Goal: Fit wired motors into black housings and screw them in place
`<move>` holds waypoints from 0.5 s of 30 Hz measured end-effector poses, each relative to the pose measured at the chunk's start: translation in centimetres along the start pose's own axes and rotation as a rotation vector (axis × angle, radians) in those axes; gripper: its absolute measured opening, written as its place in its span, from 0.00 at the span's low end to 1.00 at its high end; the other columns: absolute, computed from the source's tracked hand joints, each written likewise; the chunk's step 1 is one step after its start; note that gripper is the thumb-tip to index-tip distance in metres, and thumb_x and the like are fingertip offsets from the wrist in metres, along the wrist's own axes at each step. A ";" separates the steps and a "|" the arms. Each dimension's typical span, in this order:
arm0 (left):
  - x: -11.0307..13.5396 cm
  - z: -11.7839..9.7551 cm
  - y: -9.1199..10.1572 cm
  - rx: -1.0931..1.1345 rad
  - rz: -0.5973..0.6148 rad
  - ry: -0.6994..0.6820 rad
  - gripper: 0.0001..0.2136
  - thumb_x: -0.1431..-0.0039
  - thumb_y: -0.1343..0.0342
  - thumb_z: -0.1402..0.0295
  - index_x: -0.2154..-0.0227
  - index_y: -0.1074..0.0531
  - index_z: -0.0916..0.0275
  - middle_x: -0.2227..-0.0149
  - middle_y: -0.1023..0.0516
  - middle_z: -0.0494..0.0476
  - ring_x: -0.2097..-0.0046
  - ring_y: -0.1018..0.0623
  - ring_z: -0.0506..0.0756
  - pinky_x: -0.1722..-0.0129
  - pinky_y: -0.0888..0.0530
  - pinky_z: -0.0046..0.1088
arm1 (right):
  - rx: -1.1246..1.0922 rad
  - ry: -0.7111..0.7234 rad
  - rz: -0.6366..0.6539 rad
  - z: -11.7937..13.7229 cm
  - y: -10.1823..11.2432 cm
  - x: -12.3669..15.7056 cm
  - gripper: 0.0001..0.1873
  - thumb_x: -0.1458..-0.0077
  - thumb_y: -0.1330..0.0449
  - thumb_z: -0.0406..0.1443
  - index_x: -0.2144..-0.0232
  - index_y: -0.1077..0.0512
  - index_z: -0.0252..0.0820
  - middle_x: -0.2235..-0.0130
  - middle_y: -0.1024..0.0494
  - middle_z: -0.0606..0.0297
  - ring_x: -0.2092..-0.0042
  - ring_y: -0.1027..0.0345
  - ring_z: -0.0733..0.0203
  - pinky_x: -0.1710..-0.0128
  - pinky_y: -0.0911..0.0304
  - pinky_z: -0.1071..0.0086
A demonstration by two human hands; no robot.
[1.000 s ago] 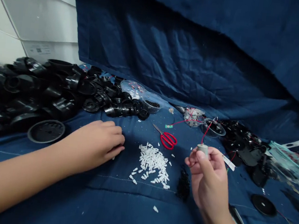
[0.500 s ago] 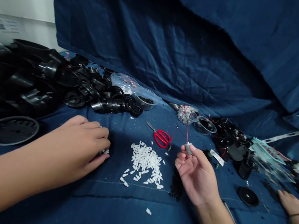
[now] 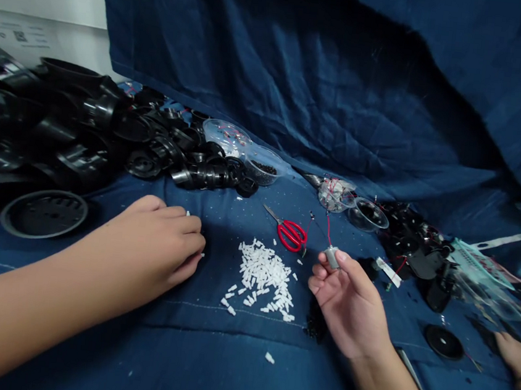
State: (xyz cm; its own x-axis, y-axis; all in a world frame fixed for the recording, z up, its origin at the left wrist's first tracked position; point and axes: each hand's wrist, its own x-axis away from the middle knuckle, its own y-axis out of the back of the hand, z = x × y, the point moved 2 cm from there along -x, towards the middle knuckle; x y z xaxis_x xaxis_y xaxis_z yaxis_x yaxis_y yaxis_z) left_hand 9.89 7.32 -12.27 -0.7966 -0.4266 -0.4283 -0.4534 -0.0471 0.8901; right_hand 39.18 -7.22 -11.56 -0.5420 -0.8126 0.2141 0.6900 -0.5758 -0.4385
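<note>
Between the thumb and fingers of my right hand [image 3: 346,303] is a small grey metal motor [image 3: 332,257], its red wire standing up from the top. My left hand [image 3: 162,243] is palm down over the blue cloth, fingers curled in. Bits of white show at its fingertips, but what it grips is hidden. Small white plastic connector pieces [image 3: 264,270] lie heaped between my hands, and one loose piece [image 3: 270,358] rests nearer me. Red-handled scissors [image 3: 291,234] lie just behind the heap.
Black plastic housings [image 3: 77,120] are piled at the left, beside a round black cover [image 3: 44,214]. Clear bowls [image 3: 263,165] of small parts stand at the back. Black parts and a teal basket [image 3: 481,263] are on the right, near another person's hand [image 3: 516,355].
The view has shifted, so most things sit slightly farther right and higher. My right hand still holds the motor; the left hand stays curled at its spot.
</note>
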 end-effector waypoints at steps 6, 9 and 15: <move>-0.3 -0.9 0.3 -0.101 0.135 0.012 0.09 0.29 0.44 0.69 0.67 0.24 0.59 0.65 0.23 0.54 0.63 0.23 0.59 0.60 0.42 0.41 | 0.005 -0.003 -0.010 -0.1 0.0 -0.1 0.16 0.49 0.21 0.42 0.64 0.21 0.42 0.62 0.21 0.66 0.65 0.32 0.65 0.69 0.31 0.74; -0.4 -1.6 0.4 -0.056 0.092 -0.020 0.08 0.29 0.46 0.71 0.65 0.25 0.59 0.63 0.22 0.54 0.63 0.23 0.58 0.61 0.39 0.40 | -0.002 -0.005 -0.008 -0.1 0.1 -0.1 0.16 0.49 0.21 0.41 0.64 0.21 0.42 0.62 0.21 0.65 0.65 0.32 0.64 0.70 0.31 0.74; -0.4 -2.8 0.5 0.082 0.010 -0.108 0.09 0.29 0.50 0.70 0.66 0.27 0.57 0.69 0.23 0.54 0.68 0.26 0.59 0.66 0.35 0.40 | -0.033 -0.013 0.011 -0.2 -0.1 0.1 0.16 0.49 0.21 0.40 0.64 0.22 0.42 0.62 0.21 0.65 0.65 0.33 0.64 0.69 0.31 0.74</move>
State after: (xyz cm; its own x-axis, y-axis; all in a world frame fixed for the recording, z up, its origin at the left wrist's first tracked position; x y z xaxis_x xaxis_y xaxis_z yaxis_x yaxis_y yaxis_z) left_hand 11.06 4.95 -11.27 -0.8376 -0.3269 -0.4378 -0.4729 0.0326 0.8805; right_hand 38.97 -7.18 -11.63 -0.5281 -0.8200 0.2206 0.6796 -0.5639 -0.4692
